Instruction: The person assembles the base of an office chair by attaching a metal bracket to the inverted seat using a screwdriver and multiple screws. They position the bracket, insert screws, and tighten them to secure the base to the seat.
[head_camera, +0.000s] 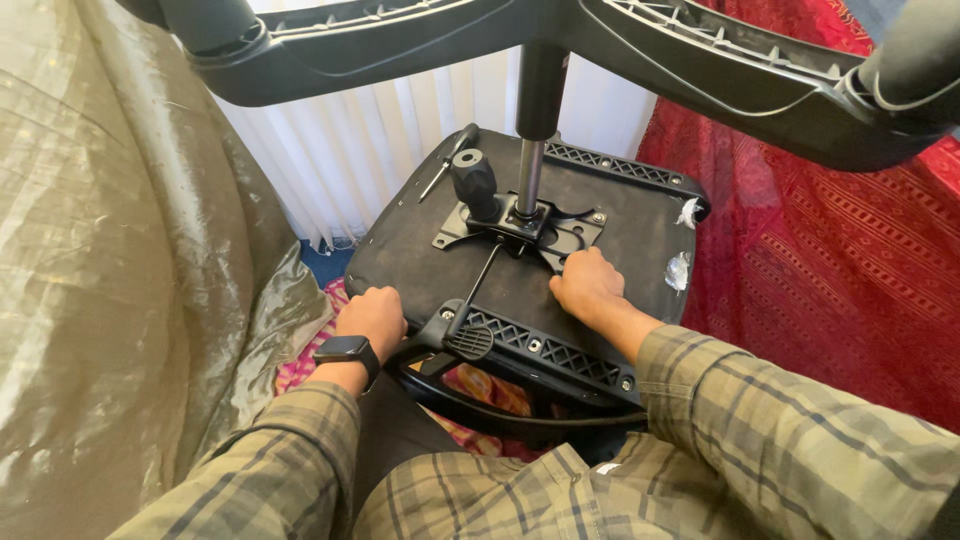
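On chair seat (620, 235), both hands (588, 283) knuckles-up.

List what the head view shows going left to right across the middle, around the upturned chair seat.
Olive tarp → left hand → round black knob → chrome gas cylinder → right hand → red patterned cloth.

1. Both arms reach forward from the bottom of the view, in plaid sleeves.
2. The left hand (372, 315) is closed into a loose fist, knuckles up, fingers curled under and out of sight.
3. The left wrist is bare past the cuff and wears a dark watch (346, 352).
4. The right hand (587, 283) lies further forward, palm down, fingers bent and pressed downward.
5. The right forearm shows bare past its cuff.
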